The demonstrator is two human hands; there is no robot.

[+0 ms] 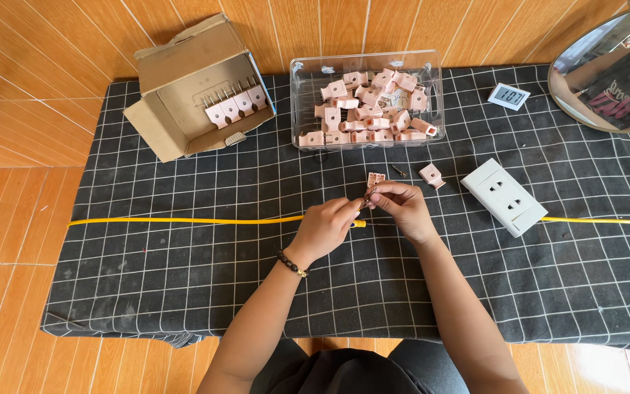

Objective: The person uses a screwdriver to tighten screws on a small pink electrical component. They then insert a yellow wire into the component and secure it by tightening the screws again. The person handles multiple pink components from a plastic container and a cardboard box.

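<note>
Black checked cloth [184, 277]: both hands, left hand [324, 228] and right hand [401, 208], pinch a small pink plug part [370, 194] above the yellow cable [184, 220]; fitting stage, fine alignment needed.

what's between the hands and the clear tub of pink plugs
In the head view, between the hands and the clear tub: a pink plug part and a small screw on the checked cloth.

At the far left of my cloth lies an open brown cardboard box [184, 95] tipped on its side, flaps spread. To its right, far centre, stands a clear plastic rectangular tub [366, 98]. At the far right lies a small white device with a grey screen [509, 95], tilted.
</note>
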